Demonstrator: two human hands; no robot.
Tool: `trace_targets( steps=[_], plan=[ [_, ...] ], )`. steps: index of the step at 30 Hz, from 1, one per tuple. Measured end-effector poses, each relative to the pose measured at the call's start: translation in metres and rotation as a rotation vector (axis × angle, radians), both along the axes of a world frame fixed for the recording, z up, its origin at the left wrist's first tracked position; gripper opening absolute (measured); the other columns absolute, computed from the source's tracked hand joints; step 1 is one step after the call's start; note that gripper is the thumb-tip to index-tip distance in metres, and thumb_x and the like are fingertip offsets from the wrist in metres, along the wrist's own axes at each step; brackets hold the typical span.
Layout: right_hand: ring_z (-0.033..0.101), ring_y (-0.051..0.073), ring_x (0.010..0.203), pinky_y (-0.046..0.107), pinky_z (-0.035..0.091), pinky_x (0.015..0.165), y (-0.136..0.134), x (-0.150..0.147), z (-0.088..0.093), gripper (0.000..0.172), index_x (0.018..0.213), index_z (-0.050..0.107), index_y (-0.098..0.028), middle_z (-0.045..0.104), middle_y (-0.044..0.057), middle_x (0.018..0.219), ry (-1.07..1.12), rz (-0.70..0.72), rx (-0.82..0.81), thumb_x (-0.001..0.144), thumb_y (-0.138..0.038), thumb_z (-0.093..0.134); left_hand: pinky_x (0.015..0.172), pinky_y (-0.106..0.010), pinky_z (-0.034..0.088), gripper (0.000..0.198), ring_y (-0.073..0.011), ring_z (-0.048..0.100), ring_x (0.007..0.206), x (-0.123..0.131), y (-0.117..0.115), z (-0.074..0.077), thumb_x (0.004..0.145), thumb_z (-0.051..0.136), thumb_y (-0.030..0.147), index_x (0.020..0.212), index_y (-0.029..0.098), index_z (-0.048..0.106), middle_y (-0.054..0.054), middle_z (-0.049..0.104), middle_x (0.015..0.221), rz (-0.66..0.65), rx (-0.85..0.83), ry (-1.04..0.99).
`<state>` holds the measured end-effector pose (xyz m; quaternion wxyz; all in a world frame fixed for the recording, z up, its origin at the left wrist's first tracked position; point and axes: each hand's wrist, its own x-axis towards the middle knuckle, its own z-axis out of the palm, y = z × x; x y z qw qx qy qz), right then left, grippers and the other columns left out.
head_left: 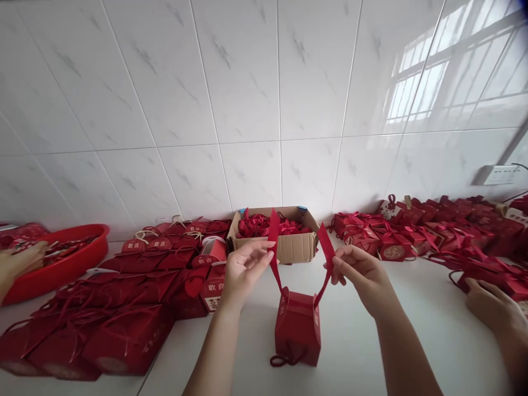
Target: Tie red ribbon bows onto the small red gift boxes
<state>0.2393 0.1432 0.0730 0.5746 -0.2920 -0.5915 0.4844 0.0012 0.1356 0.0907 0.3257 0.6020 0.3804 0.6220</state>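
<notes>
A small red gift box (pixel 297 329) stands upright on the white table (pixel 358 352) in front of me. A red ribbon runs up from its top in two ends. My left hand (pixel 243 269) pinches the left ribbon end (pixel 274 242), and my right hand (pixel 358 270) pinches the right ribbon end (pixel 325 248). Both ends are held up and apart above the box. A thin red cord handle (pixel 284 360) lies at the box's foot.
A cardboard box of red ribbons (pixel 275 231) sits against the tiled wall. Folded red boxes (pixel 124 308) are piled at left, tied ones (pixel 412 231) at right. A red basin (pixel 58 264) stands far left. Other people's hands show at the left edge (pixel 16 264) and right edge (pixel 495 313).
</notes>
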Motion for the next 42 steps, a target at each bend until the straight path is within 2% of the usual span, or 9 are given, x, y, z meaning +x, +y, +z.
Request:
trace_targets(
  steps=[4,9,12,15,20,28,31,35,42],
  plan=[
    [0.058,0.014,0.053,0.024,0.04,0.046,-0.004,-0.002,0.001,0.013,0.08,0.06,-0.021,0.065,0.001,0.063,0.001,-0.04,0.042,0.08,-0.032,0.068,0.07,-0.023,0.053,0.016,-0.011,0.067,0.068,-0.002,-0.004,0.003,0.076,0.07,0.025,0.091,0.025,0.072,-0.002,0.067,0.103,0.012,-0.002,0.026],
    [0.06,0.016,0.053,0.027,0.043,0.046,-0.006,-0.007,0.002,0.013,0.08,0.061,-0.022,0.066,0.002,0.063,0.061,-0.156,0.068,0.077,-0.031,0.071,0.075,-0.028,0.054,0.018,-0.0207,0.067,0.087,-0.003,-0.007,0.005,0.075,0.069,0.03,0.091,0.023,0.074,-0.006,0.069,0.101,0.053,0.021,0.052],
    [0.06,0.015,0.053,0.027,0.044,0.047,-0.007,-0.008,0.004,0.014,0.086,0.065,-0.022,0.069,0.003,0.068,0.086,-0.185,0.066,0.077,-0.03,0.072,0.077,-0.028,0.054,0.015,-0.0211,0.064,0.093,-0.004,-0.009,0.006,0.076,0.069,0.027,0.088,0.024,0.075,-0.005,0.07,0.099,0.073,0.092,0.083],
    [0.061,0.014,0.054,0.026,0.045,0.048,-0.008,-0.009,0.005,0.016,0.092,0.067,-0.024,0.071,0.003,0.071,0.095,-0.169,0.063,0.077,-0.028,0.071,0.078,-0.027,0.055,0.016,-0.0189,0.064,0.092,-0.003,-0.01,0.007,0.076,0.069,0.022,0.09,0.027,0.075,-0.003,0.07,0.097,0.09,0.138,0.13],
    [0.061,0.014,0.054,0.025,0.042,0.047,-0.009,-0.009,0.008,0.009,0.082,0.069,-0.023,0.072,0.003,0.07,0.11,-0.185,0.04,0.076,-0.028,0.073,0.08,-0.028,0.055,0.017,-0.0196,0.064,0.094,-0.002,-0.008,0.008,0.074,0.07,0.02,0.089,0.029,0.075,-0.002,0.071,0.096,0.122,0.164,0.16],
    [0.061,0.015,0.053,0.026,0.043,0.047,-0.009,-0.005,0.012,0.012,0.079,0.068,-0.021,0.07,0.002,0.063,0.145,-0.216,0.03,0.074,-0.031,0.072,0.076,-0.032,0.057,0.013,-0.0225,0.067,0.087,0.004,-0.005,0.007,0.069,0.074,0.025,0.082,0.027,0.076,-0.002,0.073,0.09,0.204,0.182,0.131],
    [0.062,0.015,0.055,0.027,0.047,0.051,-0.01,-0.004,0.014,0.013,0.078,0.067,-0.021,0.07,0.002,0.065,0.143,-0.213,0.026,0.074,-0.032,0.072,0.077,-0.031,0.057,0.015,-0.0214,0.066,0.087,0.01,-0.006,0.007,0.07,0.074,0.025,0.084,0.029,0.076,-0.001,0.073,0.09,0.225,0.204,0.098],
    [0.068,0.02,0.068,0.03,0.052,0.061,-0.012,-0.002,0.016,0.015,0.076,0.066,-0.021,0.069,0.002,0.064,0.124,-0.23,0.015,0.074,-0.034,0.072,0.077,-0.032,0.056,0.014,-0.0217,0.066,0.086,0.017,-0.008,0.008,0.068,0.075,0.027,0.082,0.028,0.076,-0.001,0.072,0.088,0.243,0.187,0.043],
    [0.069,0.02,0.075,0.032,0.052,0.071,-0.012,0.001,0.017,0.014,0.078,0.065,-0.021,0.071,0.003,0.072,0.133,-0.218,0.037,0.075,-0.033,0.072,0.08,-0.032,0.054,0.014,-0.0209,0.065,0.089,0.022,-0.009,0.01,0.069,0.075,0.026,0.082,0.027,0.074,0.0,0.07,0.089,0.261,0.203,-0.018]
  ],
)
